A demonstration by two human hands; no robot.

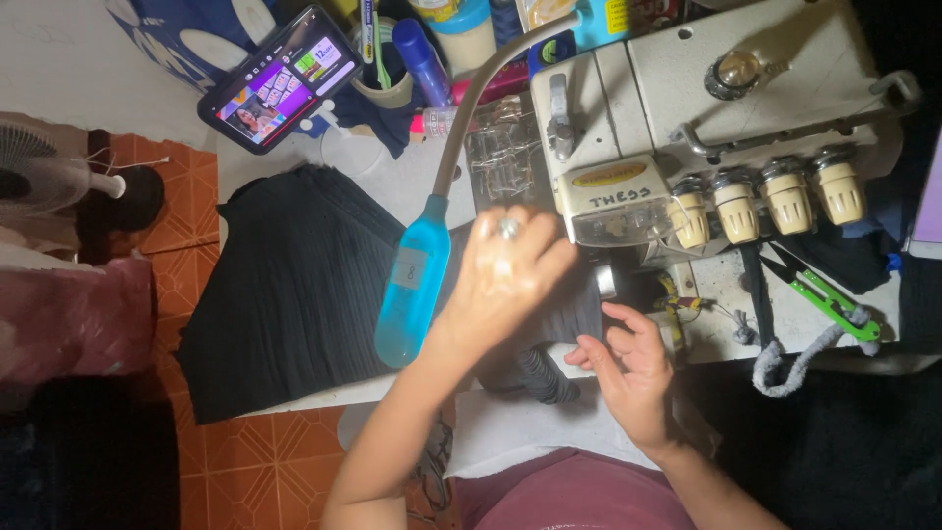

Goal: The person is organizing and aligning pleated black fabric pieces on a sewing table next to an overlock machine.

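a cluttered white bench (392, 186) over an orange tiled floor carries a cream overlock machine (726, 128), a phone (280, 79) and green snips (824, 294). the dark ribbed fabric (294, 294) lies mostly left of the machine, one edge fed under the presser foot, so the seam looks only partly sewn. the left hand (510, 270) presses flat on the cloth, blurred, fingers spread, holding nothing. the right hand (633, 368) hovers loosely open just beside the near edge.
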